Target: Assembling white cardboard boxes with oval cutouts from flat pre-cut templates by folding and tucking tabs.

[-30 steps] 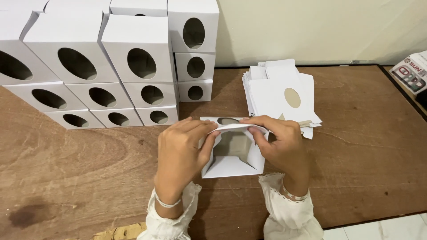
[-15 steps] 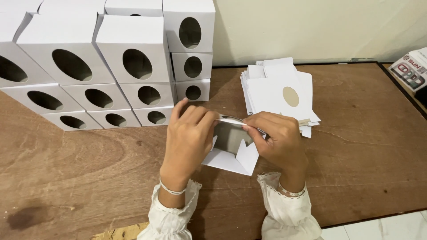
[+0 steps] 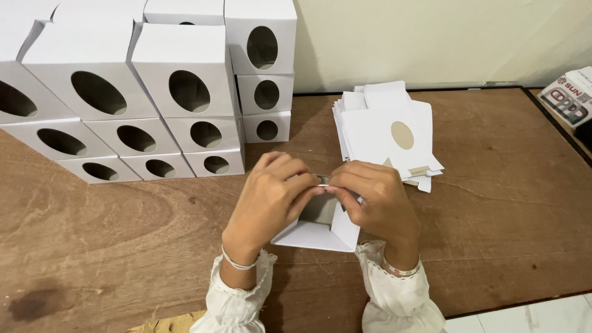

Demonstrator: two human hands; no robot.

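Note:
A small white cardboard box (image 3: 320, 229) is held just above the brown wooden table (image 3: 505, 203), its open end facing me. My left hand (image 3: 268, 200) grips its left side, fingertips pinching the top flap. From the other side my right hand (image 3: 376, 197) grips the box and pinches the same flap, so the fingertips of both hands meet at the top edge. Both wrists show white frilled cuffs.
Stacks of folded white boxes with oval cut-outs (image 3: 166, 92) fill the back left of the table. A pile of flat white box blanks with an oval hole (image 3: 385, 132) lies just beyond my right hand. A printed carton (image 3: 570, 95) sits at the far right edge.
The box has been turned and its top flap folded down; both hands have moved together so the fingertips now meet over the box's top edge.

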